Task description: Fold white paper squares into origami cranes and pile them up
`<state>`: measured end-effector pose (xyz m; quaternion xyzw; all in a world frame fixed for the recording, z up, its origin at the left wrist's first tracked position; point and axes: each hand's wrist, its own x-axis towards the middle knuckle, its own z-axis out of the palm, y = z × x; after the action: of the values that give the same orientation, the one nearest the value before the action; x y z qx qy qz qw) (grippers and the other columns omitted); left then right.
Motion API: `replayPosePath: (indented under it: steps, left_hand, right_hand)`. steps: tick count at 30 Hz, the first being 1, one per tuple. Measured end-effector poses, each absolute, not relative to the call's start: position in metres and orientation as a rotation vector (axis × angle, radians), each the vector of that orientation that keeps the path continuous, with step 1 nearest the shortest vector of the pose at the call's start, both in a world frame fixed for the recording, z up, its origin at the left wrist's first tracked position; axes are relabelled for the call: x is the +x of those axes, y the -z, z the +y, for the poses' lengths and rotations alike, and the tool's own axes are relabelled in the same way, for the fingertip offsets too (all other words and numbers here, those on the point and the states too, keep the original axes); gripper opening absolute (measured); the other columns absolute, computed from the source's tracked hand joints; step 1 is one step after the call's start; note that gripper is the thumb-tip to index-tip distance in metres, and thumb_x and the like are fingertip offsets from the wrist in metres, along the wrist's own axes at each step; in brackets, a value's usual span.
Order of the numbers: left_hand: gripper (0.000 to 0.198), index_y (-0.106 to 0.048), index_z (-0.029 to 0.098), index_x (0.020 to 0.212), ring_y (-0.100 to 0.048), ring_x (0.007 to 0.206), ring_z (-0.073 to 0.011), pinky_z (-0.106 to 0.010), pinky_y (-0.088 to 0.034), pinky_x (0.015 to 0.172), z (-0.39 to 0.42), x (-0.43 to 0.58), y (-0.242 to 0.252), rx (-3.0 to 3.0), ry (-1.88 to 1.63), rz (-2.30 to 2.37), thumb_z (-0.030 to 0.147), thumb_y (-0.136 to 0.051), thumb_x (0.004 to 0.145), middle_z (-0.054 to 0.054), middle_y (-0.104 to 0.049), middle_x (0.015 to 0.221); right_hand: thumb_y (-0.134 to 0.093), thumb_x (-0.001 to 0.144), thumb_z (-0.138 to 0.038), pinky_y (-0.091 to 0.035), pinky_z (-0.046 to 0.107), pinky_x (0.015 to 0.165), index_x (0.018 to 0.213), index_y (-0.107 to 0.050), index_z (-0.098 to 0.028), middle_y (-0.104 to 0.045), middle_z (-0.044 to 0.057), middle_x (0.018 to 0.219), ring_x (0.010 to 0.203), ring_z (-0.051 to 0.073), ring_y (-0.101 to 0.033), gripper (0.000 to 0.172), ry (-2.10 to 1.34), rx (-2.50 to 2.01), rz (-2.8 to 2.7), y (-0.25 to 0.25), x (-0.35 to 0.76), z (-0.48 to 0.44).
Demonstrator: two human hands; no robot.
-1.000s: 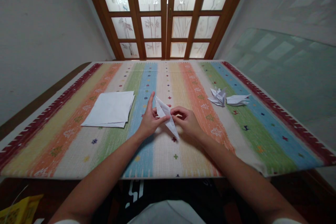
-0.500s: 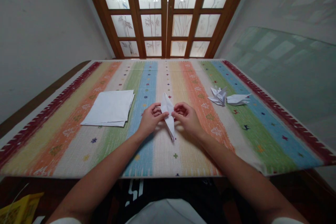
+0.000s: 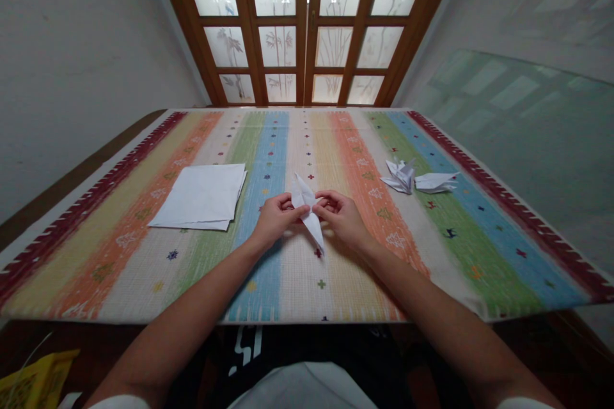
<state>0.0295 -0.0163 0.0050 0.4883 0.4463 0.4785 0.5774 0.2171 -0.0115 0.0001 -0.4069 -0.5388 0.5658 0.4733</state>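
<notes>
A folded piece of white paper (image 3: 313, 225), long and pointed at both ends, is held slightly above the striped cloth near the middle of the table. My left hand (image 3: 278, 217) pinches its left side, thumb on the near face and fingers curled behind. On the other side my right hand (image 3: 339, 212) grips the paper the same way, its thumb close to the left thumb at the centre. One tip points up and away, the other down toward me, leaning right. The fingers partly cover the paper's middle folds.
A stack of white paper sheets (image 3: 199, 197) lies to the left. Folded white paper cranes (image 3: 399, 176) and another folded white paper piece (image 3: 435, 182) rest on the right. The striped tablecloth (image 3: 307, 294) covers the table; a yellow crate (image 3: 38, 378) stands below at the lower left.
The folded paper has tilted between my hands: its lower tip has swung right and its upper tip slightly left. Both hands keep their hold, with only slight finger movement.
</notes>
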Motion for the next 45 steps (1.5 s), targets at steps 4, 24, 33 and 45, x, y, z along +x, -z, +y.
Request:
replayPosePath:
  steps: [4,24,33,45]
  left_hand:
    - [0.047,-0.078,0.013,0.085,-0.072,0.073,-0.0225,-0.033,-0.059,0.064,-0.017,0.032,-0.005,1.111,-1.081,1.068,0.049,-0.098,0.061,-0.011,-0.078,0.081]
    - [0.036,-0.081,0.011,0.085,-0.065,0.061,-0.0162,-0.026,-0.052,0.056,-0.01,0.015,-0.014,1.203,-1.441,1.315,0.044,-0.088,0.071,-0.006,-0.076,0.075]
    - [0.036,-0.081,0.011,0.085,-0.066,0.062,-0.0166,-0.026,-0.053,0.055,-0.003,0.004,-0.017,1.201,-1.464,1.348,0.042,-0.089,0.067,-0.006,-0.076,0.075]
    - [0.035,-0.074,0.012,0.077,-0.065,0.059,-0.0165,-0.025,-0.05,0.052,-0.008,0.014,-0.012,1.316,-1.358,1.352,0.044,-0.087,0.071,-0.005,-0.073,0.07]
  right_hand:
    - [-0.091,0.073,-0.047,-0.053,0.027,0.062,0.11,-0.058,-0.027,-0.067,-0.005,0.075,0.068,0.016,-0.066,0.054,-1.419,-0.952,-1.294,-0.002,0.216,-0.014]
    - [-0.088,0.083,-0.037,-0.061,0.023,0.057,0.109,-0.07,-0.015,-0.082,0.01,0.091,0.069,0.017,-0.078,0.039,-1.972,-0.902,-1.37,0.006,0.218,-0.023]
    - [-0.09,0.082,-0.052,-0.063,0.029,0.075,0.105,-0.072,-0.014,-0.08,0.015,0.107,0.089,0.021,-0.081,0.047,-2.104,-0.853,-1.341,0.002,0.22,-0.026]
    - [-0.08,0.09,-0.047,-0.059,0.027,0.058,0.098,-0.072,-0.014,-0.08,0.012,0.088,0.068,0.017,-0.075,0.036,-1.993,-0.947,-1.478,0.01,0.221,-0.019]
